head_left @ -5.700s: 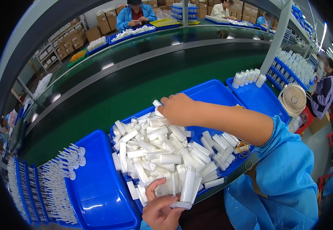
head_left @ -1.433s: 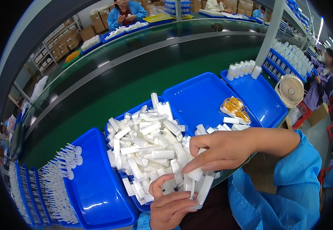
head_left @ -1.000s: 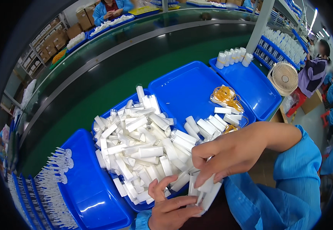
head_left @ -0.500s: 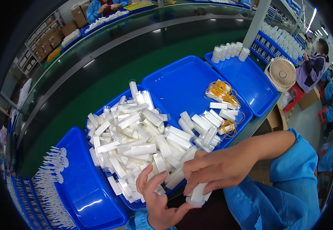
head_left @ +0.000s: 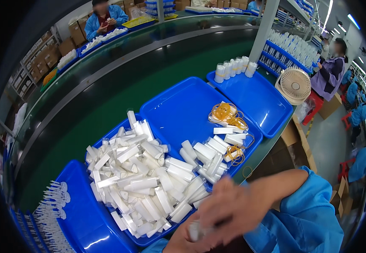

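Note:
Both my hands meet low in front of me, beside the near edge of a heaped blue tray. My left hand (head_left: 178,241) is curled round a small white plastic-wrapped piece (head_left: 195,231); most of its fingers are hidden. Across it lies my right hand (head_left: 233,206), smeared by motion, so its grip does not show. Whether one piece or a bundle is held cannot be made out. Just ahead, a heap of white wrapped pieces (head_left: 136,177) fills the tray. Tan rubber bands (head_left: 225,113) and more white pieces (head_left: 210,154) lie in the larger blue tray (head_left: 170,105).
Banded white bundles (head_left: 231,69) stand upright in a far blue tray (head_left: 259,101), near a beige fan (head_left: 294,85). On the left is a blue tray (head_left: 86,219) beside racks of white pronged parts (head_left: 50,206). A green conveyor (head_left: 77,130) runs behind; co-workers sit beyond.
My right hand has moved over my left palm and blurred. My left fingers, spread before, are now curled under it round the white piece. The whole view has shifted, showing more of the far side.

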Available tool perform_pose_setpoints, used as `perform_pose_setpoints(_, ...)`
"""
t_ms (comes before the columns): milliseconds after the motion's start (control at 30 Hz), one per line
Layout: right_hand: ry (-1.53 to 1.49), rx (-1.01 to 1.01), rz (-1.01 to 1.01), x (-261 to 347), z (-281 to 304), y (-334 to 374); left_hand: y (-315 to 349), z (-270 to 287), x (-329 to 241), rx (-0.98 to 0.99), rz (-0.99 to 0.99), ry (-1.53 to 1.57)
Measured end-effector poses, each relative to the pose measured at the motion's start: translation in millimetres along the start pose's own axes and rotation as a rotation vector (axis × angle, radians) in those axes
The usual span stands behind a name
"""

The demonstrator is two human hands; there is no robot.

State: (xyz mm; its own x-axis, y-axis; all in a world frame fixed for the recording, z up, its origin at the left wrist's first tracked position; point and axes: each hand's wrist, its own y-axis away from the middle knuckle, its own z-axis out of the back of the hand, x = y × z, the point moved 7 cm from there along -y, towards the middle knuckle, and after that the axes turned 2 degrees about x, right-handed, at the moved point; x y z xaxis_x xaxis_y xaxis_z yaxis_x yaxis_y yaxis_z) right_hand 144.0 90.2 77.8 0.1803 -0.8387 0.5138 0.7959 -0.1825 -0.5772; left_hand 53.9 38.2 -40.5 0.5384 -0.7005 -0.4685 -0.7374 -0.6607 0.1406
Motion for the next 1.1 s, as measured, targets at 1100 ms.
perform_pose_setpoints(1100, -0.18, -0.035, -0.585, -100.2, 20.6, -15.8, 16.9, 1.7, -77.7, -0.72, -0.791, -0.633)
